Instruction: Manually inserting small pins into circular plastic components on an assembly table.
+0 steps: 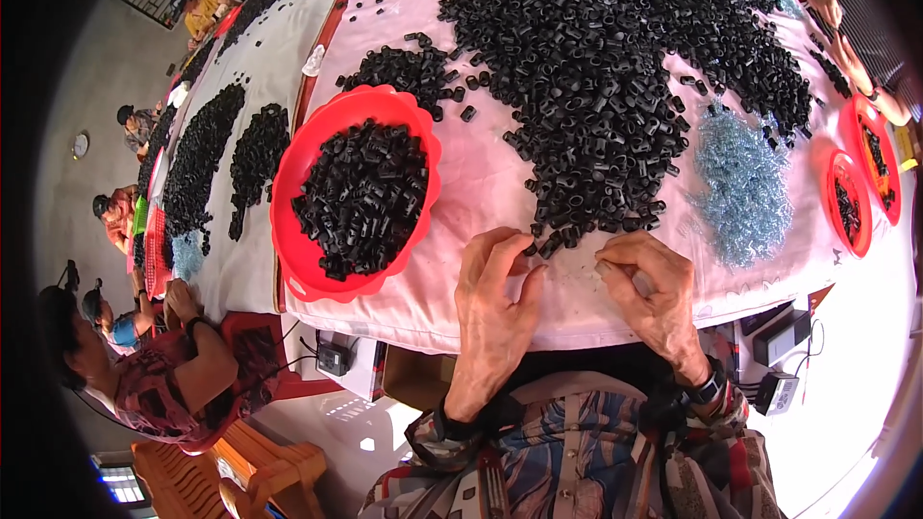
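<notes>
My left hand [495,293] is at the near tip of a large heap of small black hollow plastic pieces [586,96]. Its forefinger reaches a black piece at the heap's edge, and its thumb stands apart from the fingers. Just to the right, my right hand [654,288] hovers low over the cloth with thumb and forefinger pinched together; whatever sits between those tips is too small to make out. A red scalloped basin [288,202] filled with black pieces [361,197] rests left of my left hand. Beyond my right hand lies a mound of small clear bluish pieces [742,187].
A pink cloth [461,183] covers the table. At the right are red bowls [835,238] and another person's arm [846,58]. Someone sits at my left [163,375] by a neighbouring table with more black heaps [197,163]. An orange stool [279,466] stands below.
</notes>
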Tool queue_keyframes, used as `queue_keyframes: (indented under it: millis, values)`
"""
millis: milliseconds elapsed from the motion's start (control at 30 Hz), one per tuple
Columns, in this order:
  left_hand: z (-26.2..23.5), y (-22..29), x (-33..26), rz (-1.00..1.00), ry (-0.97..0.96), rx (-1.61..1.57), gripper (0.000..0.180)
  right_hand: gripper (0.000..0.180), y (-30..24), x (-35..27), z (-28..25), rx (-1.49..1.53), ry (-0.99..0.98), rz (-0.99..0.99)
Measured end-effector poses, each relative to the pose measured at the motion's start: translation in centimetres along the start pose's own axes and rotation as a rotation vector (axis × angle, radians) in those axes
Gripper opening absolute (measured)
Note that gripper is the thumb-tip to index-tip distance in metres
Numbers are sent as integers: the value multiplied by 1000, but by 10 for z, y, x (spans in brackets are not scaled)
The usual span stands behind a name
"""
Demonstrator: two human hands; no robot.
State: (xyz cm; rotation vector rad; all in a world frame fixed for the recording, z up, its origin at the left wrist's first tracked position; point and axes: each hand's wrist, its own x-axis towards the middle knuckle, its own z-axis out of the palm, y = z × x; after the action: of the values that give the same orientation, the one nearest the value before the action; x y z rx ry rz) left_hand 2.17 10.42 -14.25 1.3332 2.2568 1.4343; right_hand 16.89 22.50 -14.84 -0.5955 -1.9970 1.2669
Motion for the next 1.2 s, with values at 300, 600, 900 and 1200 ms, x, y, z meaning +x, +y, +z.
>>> queue_keyframes:
  millis: [300,600,900,1200]
  values:
    - [-3,-4,3,8,14,-48,27,10,-33,7,-63,-63,443,162]
    - [-11,-1,7,-332,-157,-893,20,14,-12,11,-67,-427,178,90]
    - [-1,-9,-2,-384,-193,-1055,27,7,-6,12,-52,-793,106,110]
    - [-5,-3,-3,-438,-28,-1156,17,23,-7,11,-51,-472,-3,157]
